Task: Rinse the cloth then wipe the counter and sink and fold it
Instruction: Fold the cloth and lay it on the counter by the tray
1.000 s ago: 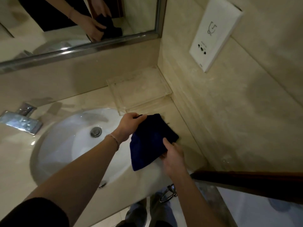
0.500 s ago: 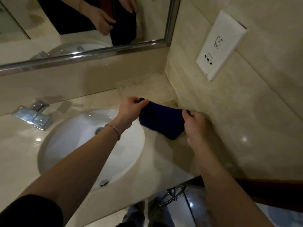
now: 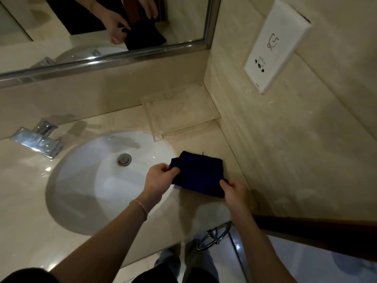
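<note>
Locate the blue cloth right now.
In the head view the blue cloth lies on the counter right of the sink, pinched by both hands.

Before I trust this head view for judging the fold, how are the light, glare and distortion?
Head view: dim, warm light; the dark blue cloth shows little fold detail. Bright glare spots on the faucet and the counter. Wide-angle bending curves the mirror frame. Both the left hand and the right hand look sharp.

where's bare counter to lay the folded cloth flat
Bare counter lies near the front edge, below the cloth, and left of the sink under the faucet. The back corner is crowded by the clear tray.
</note>
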